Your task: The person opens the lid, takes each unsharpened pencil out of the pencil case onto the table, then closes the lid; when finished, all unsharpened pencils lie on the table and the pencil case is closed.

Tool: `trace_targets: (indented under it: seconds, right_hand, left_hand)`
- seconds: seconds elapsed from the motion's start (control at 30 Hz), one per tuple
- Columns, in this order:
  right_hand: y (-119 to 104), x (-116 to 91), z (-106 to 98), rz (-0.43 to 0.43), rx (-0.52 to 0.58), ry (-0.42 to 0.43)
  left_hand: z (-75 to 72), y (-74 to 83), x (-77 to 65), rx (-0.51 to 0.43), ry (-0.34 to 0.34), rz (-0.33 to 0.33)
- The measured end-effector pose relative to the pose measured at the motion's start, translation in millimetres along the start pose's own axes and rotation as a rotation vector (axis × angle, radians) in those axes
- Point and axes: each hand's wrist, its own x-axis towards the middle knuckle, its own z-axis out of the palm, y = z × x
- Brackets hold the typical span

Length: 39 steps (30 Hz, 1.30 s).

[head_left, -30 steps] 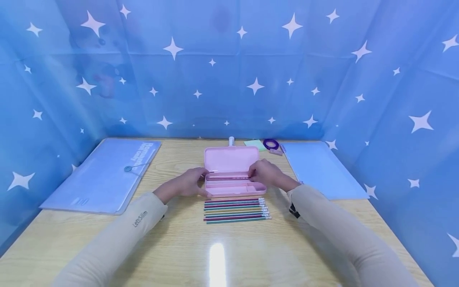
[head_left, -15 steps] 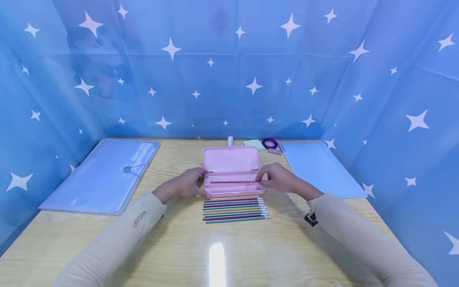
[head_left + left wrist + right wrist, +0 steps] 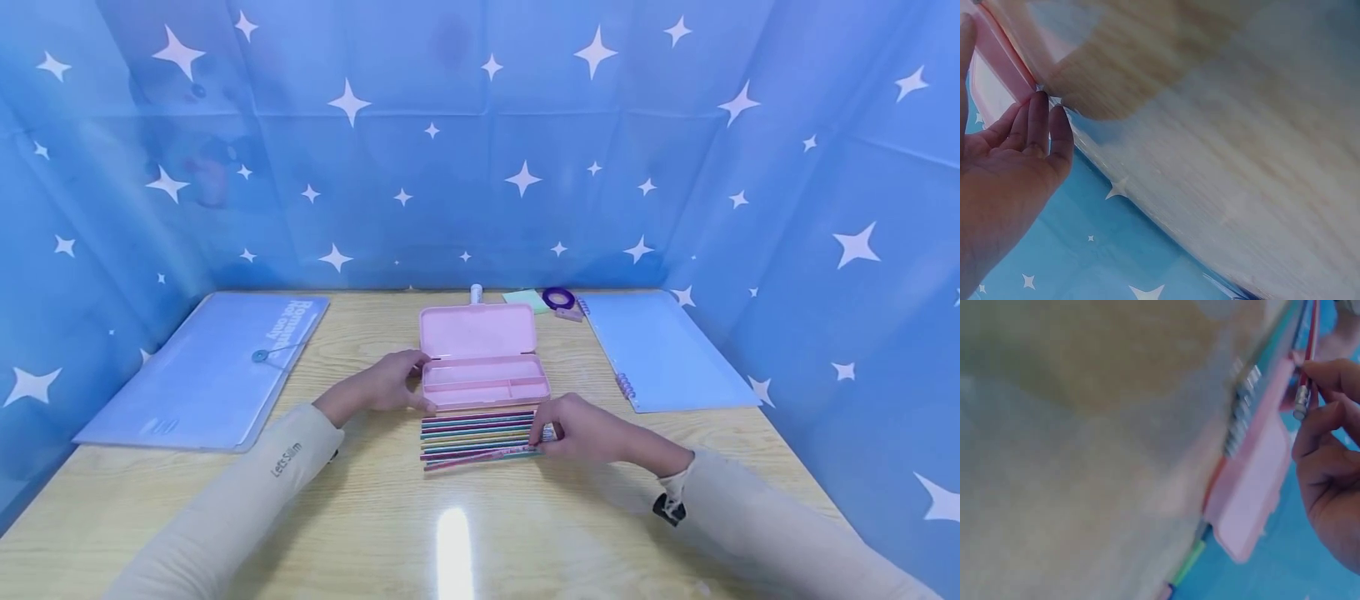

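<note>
A pink pencil case lies with its lid raised, and no pencil shows in its divided tray. My left hand holds the case's left end, thumb at the front corner and fingers at the back. In the left wrist view, the fingertips of that hand touch the pink side. My right hand pinches a red pencil near its eraser end, held slightly aslant over the front of a row of several coloured pencils. The right wrist view shows the pencil's metal ferrule between thumb and fingers.
A translucent button folder lies at the left. To the right is a pale blue ring-bound notebook. Behind the case are a white-capped tube, green sticky notes, a purple tape roll and a small pinkish block.
My right hand has lifted the red pencil out of the case and brought it toward me, over the pencil row. My left hand stays on the case's left end.
</note>
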Motion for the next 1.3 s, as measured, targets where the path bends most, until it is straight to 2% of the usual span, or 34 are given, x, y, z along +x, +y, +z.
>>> trace_targets:
  seconds: [0.2, 0.53, 0.67, 0.8, 0.93, 1.03, 1.17, 1.3]
  right_hand:
    - [3, -5, 15, -0.032, -0.044, 0.037]
    - [1, -1, 19, 0.011, -0.077, 0.063]
    - [0, -2, 15, 0.031, -0.078, 0.062]
    - [1, 3, 0, 0.088, -0.042, 0.061]
    - [25, 17, -24, 0.143, -0.031, 0.122]
    - [53, 25, -38, 0.230, 0.007, 0.165]
    - [79, 32, -44, 0.342, 0.121, 0.126]
    - [89, 42, -43, 0.348, 0.164, 0.091]
  left_hand:
    - [0.3, 2.1, -0.4, -0.001, -0.002, -0.006]
    - [-1.9, 0.5, -1.4, 0.003, 0.013, -0.003]
    - [-0.7, 0.7, 0.0, -0.005, 0.007, 0.018]
    - [-1.4, 1.4, -0.6, 0.000, 0.005, 0.017]
    - [-2.4, 1.7, -2.2, 0.001, 0.021, 0.004]
    - [-1.3, 1.3, -2.9, -0.005, 0.018, 0.015]
    - [1.4, 1.4, -3.3, -0.016, -0.008, 0.026]
    - [1.3, 3.6, -5.4, -0.057, -0.010, 0.008]
